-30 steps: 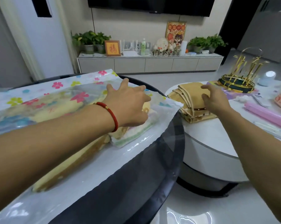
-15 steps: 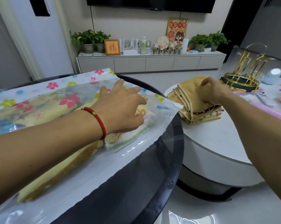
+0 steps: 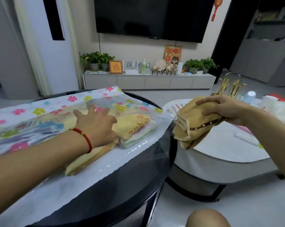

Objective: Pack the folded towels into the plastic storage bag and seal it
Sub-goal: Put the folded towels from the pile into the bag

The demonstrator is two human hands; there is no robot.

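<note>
Left hand (image 3: 95, 123) lies flat, fingers spread, inside the bag (image 3: 40, 115) on the dark worktop (image 3: 138, 174), beside packed towels (image 3: 135, 128). Right hand (image 3: 223, 108) grips a tan towel (image 3: 192, 123), lifted between both worktops.

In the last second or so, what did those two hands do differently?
The right hand closed on the folded tan towel and lifted it off the white table, toward the storage bag. The left hand stayed inside the bag on the towels, fingers now spread.
</note>
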